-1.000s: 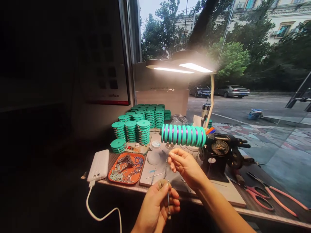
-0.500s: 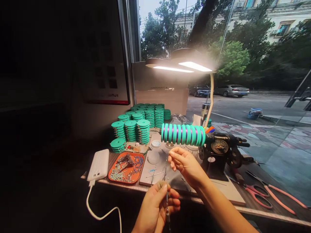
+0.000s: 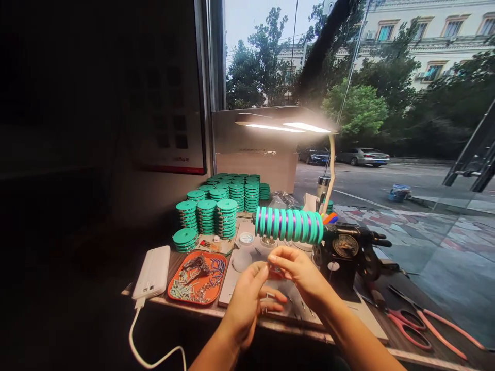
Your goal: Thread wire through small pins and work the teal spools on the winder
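Observation:
My left hand (image 3: 247, 301) and my right hand (image 3: 299, 275) meet above the front of the desk, fingertips pinched together around a small thin item that I cannot make out. A fine line runs between them, too thin to trace. Just behind them a row of teal spools with purple line (image 3: 288, 224) sits on the shaft of a black winding machine (image 3: 348, 252). A light grey work mat (image 3: 232, 281) lies under the hands.
Stacks of teal spools (image 3: 216, 208) stand at the back left. An orange tray of small metal parts (image 3: 197, 278) and a white power bank (image 3: 152, 273) lie front left. Pink-handled scissors (image 3: 421, 322) lie right. A lit desk lamp (image 3: 286, 123) hangs overhead; a window is beyond.
My left hand rose from near the desk edge up to my right hand, and the two now pinch together. The camera tipped down a little.

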### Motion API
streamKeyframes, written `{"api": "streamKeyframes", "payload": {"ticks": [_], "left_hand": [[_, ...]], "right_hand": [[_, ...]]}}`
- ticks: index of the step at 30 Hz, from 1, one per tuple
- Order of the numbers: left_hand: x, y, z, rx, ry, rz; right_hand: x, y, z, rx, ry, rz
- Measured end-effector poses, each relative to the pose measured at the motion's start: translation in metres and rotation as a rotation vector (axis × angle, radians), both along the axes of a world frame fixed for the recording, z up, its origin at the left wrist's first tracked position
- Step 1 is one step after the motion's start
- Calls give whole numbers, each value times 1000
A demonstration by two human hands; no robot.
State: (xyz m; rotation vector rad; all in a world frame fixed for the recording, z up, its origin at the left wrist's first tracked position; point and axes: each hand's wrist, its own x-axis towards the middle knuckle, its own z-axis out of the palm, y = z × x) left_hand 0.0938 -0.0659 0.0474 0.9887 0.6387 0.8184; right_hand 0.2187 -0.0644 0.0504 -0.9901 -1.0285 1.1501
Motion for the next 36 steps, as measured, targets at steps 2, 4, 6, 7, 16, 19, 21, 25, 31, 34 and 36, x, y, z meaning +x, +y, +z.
{"api": "streamKeyframes", "payload": {"ticks": [2, 4, 6, 7, 16, 19, 21, 25, 31, 34, 36], "left_hand": [[7, 5, 3, 23, 12, -5], [11, 9, 1, -4, 8, -2], [12, 10, -2, -40, 0, 13], [12, 10, -4, -52, -9, 22], [6, 5, -11, -27, -17, 55], [8, 7, -9, 1, -27, -6], [11, 8, -8, 12, -16, -8], [14, 10, -7, -46, -19, 45], [15, 10, -12, 8, -23, 109], [15, 7, -17, 87, -52, 152], [15, 5, -20, 114, -72, 175]], "right_hand": [[0, -1, -1, -12, 32, 27], [1, -1, -4, -25, 48, 44], [1, 0, -9, -25, 41, 57], [0, 0, -10, -22, 36, 64], [-4, -1, -13, 9, 11, 100], [-1, -2, -10, 11, 31, 56], [1, -3, -9, -5, 33, 33], [2, -3, -9, -18, 11, 41], [1, -4, -7, -31, -19, 82], [1, -4, -6, -16, -68, 111], [1, -4, -6, 3, -99, 106]]}}
